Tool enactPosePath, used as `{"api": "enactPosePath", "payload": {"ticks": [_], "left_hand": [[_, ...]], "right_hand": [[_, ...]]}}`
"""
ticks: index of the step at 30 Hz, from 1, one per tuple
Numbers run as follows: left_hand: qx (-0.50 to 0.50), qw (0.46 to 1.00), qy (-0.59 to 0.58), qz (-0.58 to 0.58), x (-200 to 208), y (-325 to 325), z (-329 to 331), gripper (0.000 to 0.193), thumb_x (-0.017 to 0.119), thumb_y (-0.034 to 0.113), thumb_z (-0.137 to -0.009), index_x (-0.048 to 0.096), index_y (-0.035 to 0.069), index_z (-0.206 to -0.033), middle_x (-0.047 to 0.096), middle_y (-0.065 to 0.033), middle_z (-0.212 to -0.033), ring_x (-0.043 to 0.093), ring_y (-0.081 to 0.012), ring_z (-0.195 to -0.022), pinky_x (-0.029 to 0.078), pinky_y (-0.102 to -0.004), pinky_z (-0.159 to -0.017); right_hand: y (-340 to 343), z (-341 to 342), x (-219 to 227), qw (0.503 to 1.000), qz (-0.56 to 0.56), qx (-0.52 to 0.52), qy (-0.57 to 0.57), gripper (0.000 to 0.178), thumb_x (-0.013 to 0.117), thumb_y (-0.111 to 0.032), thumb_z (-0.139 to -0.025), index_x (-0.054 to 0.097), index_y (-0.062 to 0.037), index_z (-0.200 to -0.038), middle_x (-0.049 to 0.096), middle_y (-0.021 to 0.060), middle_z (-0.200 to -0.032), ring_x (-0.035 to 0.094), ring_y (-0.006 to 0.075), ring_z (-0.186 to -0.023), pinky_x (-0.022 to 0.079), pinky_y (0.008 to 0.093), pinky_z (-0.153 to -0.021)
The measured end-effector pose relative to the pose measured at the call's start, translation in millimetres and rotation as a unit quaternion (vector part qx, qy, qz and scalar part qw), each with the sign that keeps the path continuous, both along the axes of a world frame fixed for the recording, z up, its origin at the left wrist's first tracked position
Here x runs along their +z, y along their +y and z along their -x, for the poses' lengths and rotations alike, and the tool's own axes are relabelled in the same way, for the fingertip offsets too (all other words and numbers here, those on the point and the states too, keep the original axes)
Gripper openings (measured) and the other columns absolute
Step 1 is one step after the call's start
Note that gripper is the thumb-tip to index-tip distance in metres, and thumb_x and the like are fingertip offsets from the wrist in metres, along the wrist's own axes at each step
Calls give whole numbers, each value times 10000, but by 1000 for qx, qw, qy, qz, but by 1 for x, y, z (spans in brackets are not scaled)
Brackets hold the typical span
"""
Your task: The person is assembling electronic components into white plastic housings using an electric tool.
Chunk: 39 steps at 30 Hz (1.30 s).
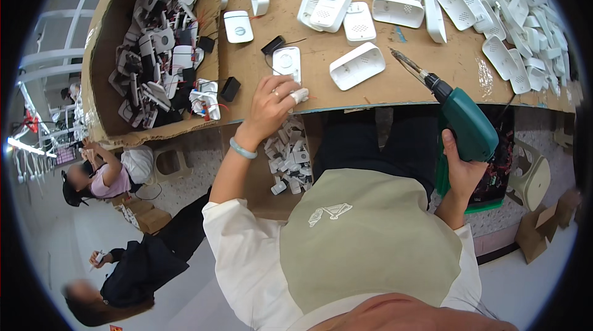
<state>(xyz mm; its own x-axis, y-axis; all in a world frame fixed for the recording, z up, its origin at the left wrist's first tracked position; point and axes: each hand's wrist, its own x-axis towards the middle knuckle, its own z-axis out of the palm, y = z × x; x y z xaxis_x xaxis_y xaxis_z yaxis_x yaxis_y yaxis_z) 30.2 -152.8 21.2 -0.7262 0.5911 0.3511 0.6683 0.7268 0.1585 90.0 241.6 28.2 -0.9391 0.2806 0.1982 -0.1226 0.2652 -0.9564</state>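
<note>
My left hand (270, 105) is at the table's near edge, its fingers closed on the lower end of a white plastic plate (286, 61) with a round raised disc. A white wrapping covers one fingertip. A small black block (272, 45) with a thin wire lies just past the plate. In my right hand (463, 167) is a green power screwdriver (467, 121), gripped by its body. Its long bit points up and left over the table, near an open white plastic shell (357, 66). Another white plate (238, 27) with a disc lies farther left.
A cardboard box (99, 53) at left holds many white parts with wires and black blocks. White shells (525, 28) are piled at the far right. Under the table edge sits a carton of small white pieces (289, 158). Two people (145, 269) are at the left.
</note>
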Motion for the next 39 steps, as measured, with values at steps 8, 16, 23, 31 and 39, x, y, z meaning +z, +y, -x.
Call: {"api": "enactPosePath", "payload": {"ticks": [8, 16, 23, 31, 39], "left_hand": [[209, 944, 91, -237, -19, 93, -25, 277, 797, 34, -798, 762, 54, -1072, 640, -69, -826, 585, -267, -773, 452, -395, -711], [347, 927, 88, -115, -19, 133, -16, 189, 820, 116, -773, 807, 141, -960, 662, -47, -976, 519, -296, -1008, 397, -422, -879], [363, 924, 103, -64, -23, 139, -11, 166, 792, 113, -683, 758, 90, -844, 627, -100, -1199, 456, -353, -1143, 326, -499, -933], [353, 928, 105, -55, -24, 141, -8, 164, 772, 82, -640, 703, 59, -787, 610, -107, -1242, 456, -362, -1162, 305, -506, -905], [358, 928, 94, -43, -20, 144, -7, 153, 776, 76, -636, 668, 49, -741, 612, -128, -1236, 468, -353, -1140, 300, -493, -884]], "right_hand": [[-18, 5, 12, 994, 47, 79, -54, 254, 847, -31, -831, 662, 22, -996, 624, 23, -943, 587, 96, -845, 474, 230, -755], [-29, 18, -7, 986, -70, 153, 18, 239, 850, -1, -780, 693, 30, -957, 649, 118, -934, 630, 228, -791, 503, 297, -685], [-29, 23, -15, 979, -90, 175, 43, 277, 858, 10, -759, 700, 32, -985, 652, 120, -939, 642, 238, -803, 522, 315, -703], [-32, 28, -21, 974, -103, 192, 61, 296, 857, 15, -753, 708, 28, -1009, 659, 124, -944, 645, 249, -818, 526, 327, -714], [-33, 30, -19, 973, -110, 197, 58, 278, 842, 17, -765, 705, 20, -1006, 650, 121, -932, 639, 254, -817, 519, 328, -714]]}}
